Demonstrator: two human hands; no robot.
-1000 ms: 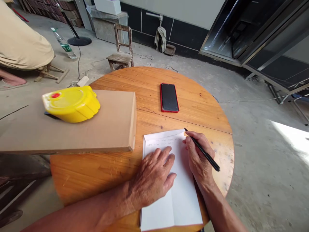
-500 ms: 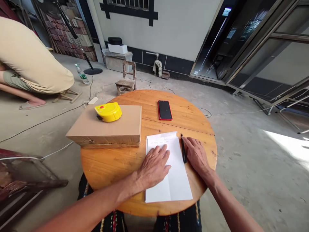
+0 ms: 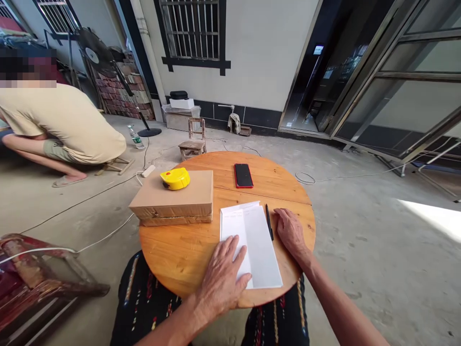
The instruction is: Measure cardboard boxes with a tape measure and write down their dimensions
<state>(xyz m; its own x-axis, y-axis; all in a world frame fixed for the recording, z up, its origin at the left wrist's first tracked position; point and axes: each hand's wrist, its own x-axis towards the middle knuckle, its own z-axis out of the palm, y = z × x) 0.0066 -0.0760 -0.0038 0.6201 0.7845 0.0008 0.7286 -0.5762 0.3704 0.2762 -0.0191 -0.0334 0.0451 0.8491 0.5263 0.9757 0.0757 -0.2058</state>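
Observation:
White sheets of paper (image 3: 261,250), with faint writing near the top, lie on a round wooden table (image 3: 180,254). My left hand (image 3: 226,266) rests flat on the lower left of the paper, its fingers spread. Just right of the sheets lies a black pen (image 3: 269,222). Beyond it, my right hand (image 3: 291,231) rests on the tabletop with its fingers curled in. A small gap separates it from the pen, and I see nothing in its grasp.
A yellow tape measure (image 3: 175,179) sits on a cardboard box (image 3: 180,202) at the table's left. Behind the paper is a red-edged phone (image 3: 244,176). A person (image 3: 68,125) sits low at left. Around stand a small chair (image 3: 192,142), a fan (image 3: 95,53) and a bottle (image 3: 135,138).
The view has tilted up. My left hand has slid toward me over the paper, uncovering more of it. My right hand now sits a little farther from the pen.

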